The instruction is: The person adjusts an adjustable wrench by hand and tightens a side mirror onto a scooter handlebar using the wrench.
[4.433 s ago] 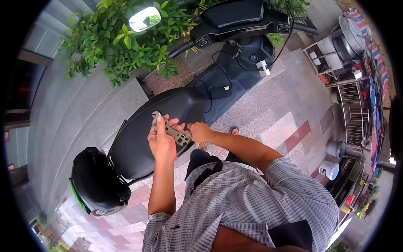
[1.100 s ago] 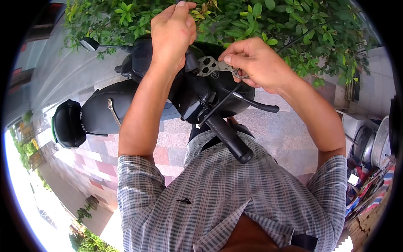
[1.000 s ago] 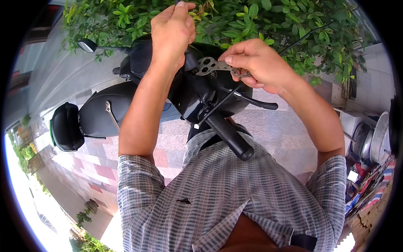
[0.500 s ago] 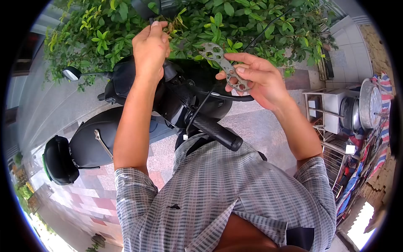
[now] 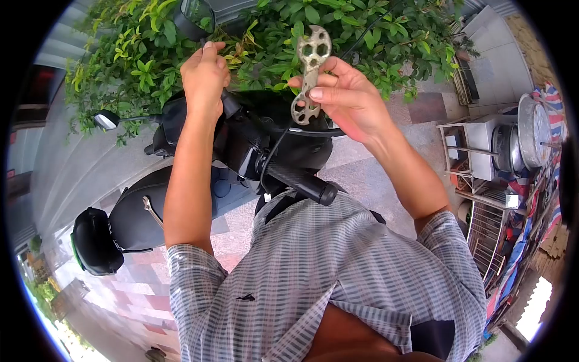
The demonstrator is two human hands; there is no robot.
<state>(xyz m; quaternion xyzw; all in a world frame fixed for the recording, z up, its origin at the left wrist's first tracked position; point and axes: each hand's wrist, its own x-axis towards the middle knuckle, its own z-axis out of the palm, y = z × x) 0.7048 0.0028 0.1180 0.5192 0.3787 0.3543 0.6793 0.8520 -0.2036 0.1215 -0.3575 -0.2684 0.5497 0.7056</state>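
My right hand (image 5: 347,99) pinches a flat metal multi-hole spanner (image 5: 312,72) between thumb and fingers. The spanner stands nearly upright, its wide, holed end at the top. My left hand (image 5: 205,78) is closed around the stem of a mirror (image 5: 196,19), whose dark housing shows just above the fingers; most of the stem is hidden in the grip. Below both hands is a black scooter (image 5: 241,151), with its handlebar grip (image 5: 304,182) pointing toward my body. The scooter's other mirror (image 5: 107,120) is on its stalk at the left.
An open-end wrench (image 5: 152,211) lies on the scooter seat (image 5: 136,202). Behind the seat is a black top box (image 5: 98,241). Leafy bushes (image 5: 265,45) grow close behind the hands. Pans (image 5: 534,139) and a metal rack (image 5: 485,232) stand at the right.
My right hand has moved up and left, turning the spanner more upright. The held mirror has come further into view as my left hand shifted slightly left.
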